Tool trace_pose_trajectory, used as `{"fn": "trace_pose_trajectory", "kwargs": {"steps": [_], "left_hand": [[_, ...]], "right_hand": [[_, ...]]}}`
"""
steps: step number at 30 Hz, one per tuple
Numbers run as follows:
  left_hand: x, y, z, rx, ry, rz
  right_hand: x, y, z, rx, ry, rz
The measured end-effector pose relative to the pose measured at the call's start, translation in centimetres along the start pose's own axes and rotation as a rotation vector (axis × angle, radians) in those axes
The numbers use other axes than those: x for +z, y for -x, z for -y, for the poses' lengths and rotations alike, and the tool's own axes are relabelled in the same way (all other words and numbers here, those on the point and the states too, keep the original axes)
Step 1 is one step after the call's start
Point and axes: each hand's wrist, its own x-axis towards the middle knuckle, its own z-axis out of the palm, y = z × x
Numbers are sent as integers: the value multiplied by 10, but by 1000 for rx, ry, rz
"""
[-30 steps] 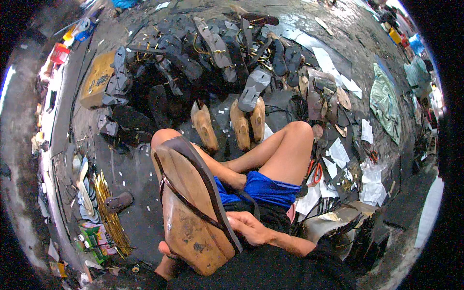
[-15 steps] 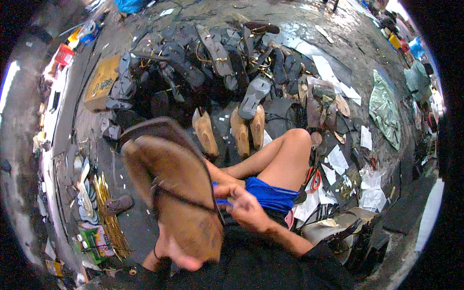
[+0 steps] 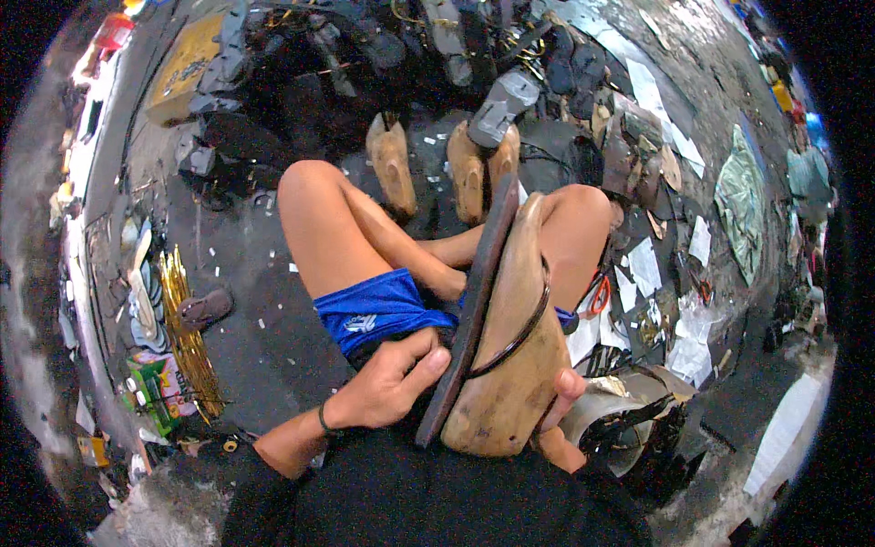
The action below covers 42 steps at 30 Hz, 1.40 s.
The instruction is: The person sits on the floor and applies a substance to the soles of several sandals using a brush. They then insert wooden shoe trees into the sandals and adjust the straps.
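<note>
A wooden shoe last [image 3: 506,392] stands tilted in front of my body, with a dark flat sandal sole [image 3: 474,319] along its left side. A thin brown strap [image 3: 521,345] runs over the last from the sole. My right hand [image 3: 561,410] grips the last low on its right side, thumb up, most fingers hidden behind. Just left of the sole, my left hand [image 3: 396,376] is closed, thumb pressed against its curled fingers. Anything inside that pinch is hidden.
Ahead on the floor lie more wooden lasts [image 3: 392,169] and a grey sole [image 3: 503,108]. Red-handled scissors [image 3: 599,296] and paper scraps [image 3: 644,266] are at the right. To the left are a golden bundle of strips [image 3: 187,333] and a brown sandal [image 3: 206,310].
The last with its sandal has passed from my left hand to my right, moved rightward and turned so the sole's edge shows. My left hand is now closed beside it. The view has tilted down.
</note>
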Motion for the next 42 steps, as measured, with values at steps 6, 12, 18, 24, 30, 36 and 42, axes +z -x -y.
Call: {"fn": "trace_pose_trajectory", "kwargs": {"steps": [6,12,18,24,30,36,42], "left_hand": [[15,35,6,-107,228,64],[10,38,3,-311,444,133],[24,13,50,-344,693,50],[-36,-3,27,-20,129,-157],[-23,9,107,-44,10,-418],[-40,32,76,-118,387,-229],[-85,-61,54,364,960,-246]], "right_hand": [[10,10,4,-17,-6,22],[18,8,14,-32,8,167],[-18,-40,6,-87,96,545],[-7,-97,-8,-24,570,387],[-37,-128,-97,-55,1065,304],[1,-98,-35,-171,982,455],[52,-91,-15,-181,1195,468]]}}
